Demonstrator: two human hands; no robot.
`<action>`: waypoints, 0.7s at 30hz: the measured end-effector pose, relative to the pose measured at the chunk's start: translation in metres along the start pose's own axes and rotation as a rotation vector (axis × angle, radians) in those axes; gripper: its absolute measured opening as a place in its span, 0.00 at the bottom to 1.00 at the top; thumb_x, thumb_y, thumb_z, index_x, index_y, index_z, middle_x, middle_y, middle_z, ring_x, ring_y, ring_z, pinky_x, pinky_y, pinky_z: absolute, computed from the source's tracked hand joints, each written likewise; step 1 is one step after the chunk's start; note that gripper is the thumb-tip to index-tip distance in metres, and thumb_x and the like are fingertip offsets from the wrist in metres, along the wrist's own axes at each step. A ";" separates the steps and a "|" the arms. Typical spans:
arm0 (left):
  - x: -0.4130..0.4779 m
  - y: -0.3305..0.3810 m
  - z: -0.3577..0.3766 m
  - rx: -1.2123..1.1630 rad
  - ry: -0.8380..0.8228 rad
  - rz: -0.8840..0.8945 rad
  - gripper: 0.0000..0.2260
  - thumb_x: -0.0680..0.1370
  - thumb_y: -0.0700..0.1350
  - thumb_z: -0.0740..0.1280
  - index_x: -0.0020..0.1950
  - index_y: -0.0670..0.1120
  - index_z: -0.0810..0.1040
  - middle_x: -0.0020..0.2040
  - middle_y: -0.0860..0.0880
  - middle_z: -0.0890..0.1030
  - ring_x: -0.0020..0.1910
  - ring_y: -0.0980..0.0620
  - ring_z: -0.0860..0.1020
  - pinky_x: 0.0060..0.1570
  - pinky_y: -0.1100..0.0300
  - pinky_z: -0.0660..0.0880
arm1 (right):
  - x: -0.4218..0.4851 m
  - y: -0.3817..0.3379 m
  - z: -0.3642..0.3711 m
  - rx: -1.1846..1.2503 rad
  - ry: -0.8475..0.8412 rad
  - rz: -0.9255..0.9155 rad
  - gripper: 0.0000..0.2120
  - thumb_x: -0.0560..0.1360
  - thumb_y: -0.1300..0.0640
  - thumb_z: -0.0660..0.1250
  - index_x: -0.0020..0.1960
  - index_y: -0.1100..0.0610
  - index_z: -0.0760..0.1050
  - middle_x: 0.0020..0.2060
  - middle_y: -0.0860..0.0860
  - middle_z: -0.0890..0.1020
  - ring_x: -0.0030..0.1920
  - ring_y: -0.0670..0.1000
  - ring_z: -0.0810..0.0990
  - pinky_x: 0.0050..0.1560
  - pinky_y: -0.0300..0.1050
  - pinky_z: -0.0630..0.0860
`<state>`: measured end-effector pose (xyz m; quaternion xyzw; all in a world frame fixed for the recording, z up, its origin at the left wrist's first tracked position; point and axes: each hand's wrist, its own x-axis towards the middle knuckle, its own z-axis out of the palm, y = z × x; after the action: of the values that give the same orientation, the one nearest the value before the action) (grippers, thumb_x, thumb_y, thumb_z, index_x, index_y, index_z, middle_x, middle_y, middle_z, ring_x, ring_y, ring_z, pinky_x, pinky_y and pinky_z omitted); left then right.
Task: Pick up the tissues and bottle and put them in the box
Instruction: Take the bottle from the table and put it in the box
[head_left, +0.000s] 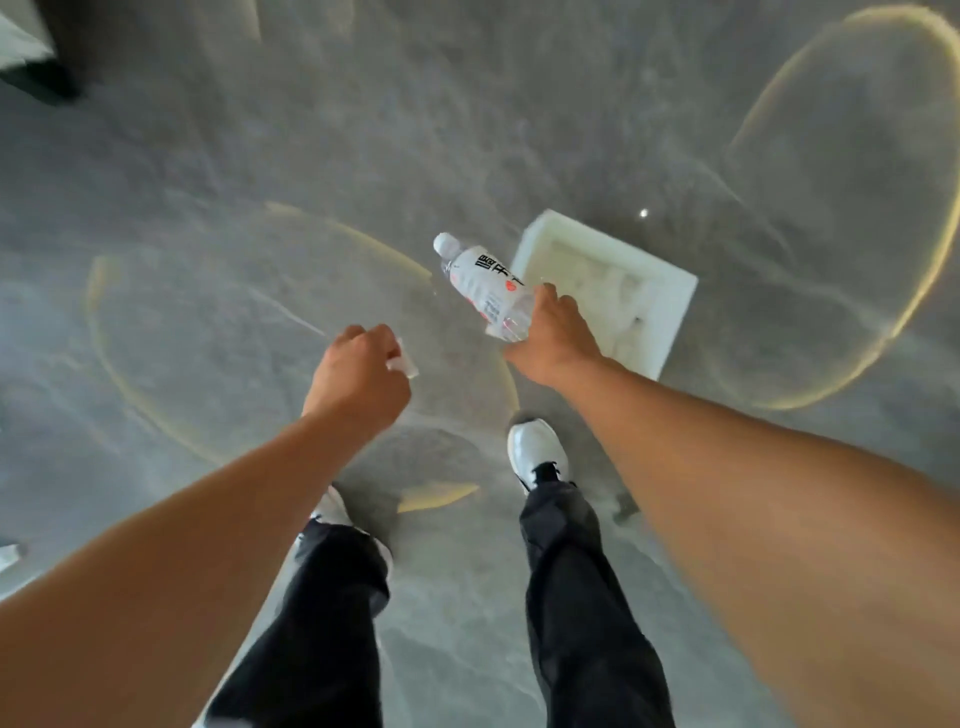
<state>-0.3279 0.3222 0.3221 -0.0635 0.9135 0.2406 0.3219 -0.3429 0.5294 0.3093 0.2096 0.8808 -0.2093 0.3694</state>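
Head view: right hand (556, 332) clamped on the clear plastic bottle with white label (485, 283), held beside the white square foam box (670, 312). Left hand (358, 376) closed on white tissue (402, 361). Judged: 2 items lifted, 0 boxed.

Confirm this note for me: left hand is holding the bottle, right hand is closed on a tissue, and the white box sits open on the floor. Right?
Not quite: the hands are swapped. The head view shows the right hand holding the bottle and the left hand closed on a tissue. The white box does sit open on the floor.
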 end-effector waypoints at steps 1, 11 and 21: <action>0.004 0.020 0.028 0.006 -0.025 0.011 0.11 0.70 0.38 0.64 0.51 0.43 0.78 0.50 0.40 0.75 0.51 0.37 0.75 0.47 0.54 0.70 | 0.008 0.031 -0.001 0.005 -0.007 0.014 0.33 0.68 0.53 0.72 0.67 0.58 0.59 0.61 0.60 0.69 0.60 0.64 0.73 0.59 0.56 0.74; 0.070 0.175 0.217 -0.165 -0.092 -0.099 0.04 0.70 0.39 0.62 0.42 0.47 0.73 0.50 0.44 0.76 0.44 0.45 0.73 0.44 0.56 0.70 | 0.083 0.239 -0.023 0.006 -0.004 -0.006 0.32 0.66 0.54 0.72 0.66 0.55 0.63 0.59 0.57 0.73 0.58 0.59 0.74 0.48 0.46 0.73; 0.093 0.154 0.215 -0.112 -0.088 -0.176 0.26 0.68 0.41 0.67 0.66 0.51 0.69 0.60 0.46 0.73 0.53 0.45 0.76 0.42 0.58 0.70 | 0.124 0.197 -0.042 -0.206 0.135 -0.014 0.43 0.63 0.55 0.76 0.71 0.49 0.55 0.65 0.56 0.65 0.65 0.62 0.65 0.61 0.57 0.68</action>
<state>-0.3224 0.5639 0.1799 -0.1505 0.8744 0.2648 0.3776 -0.3427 0.7403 0.2024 0.1780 0.9220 -0.1058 0.3273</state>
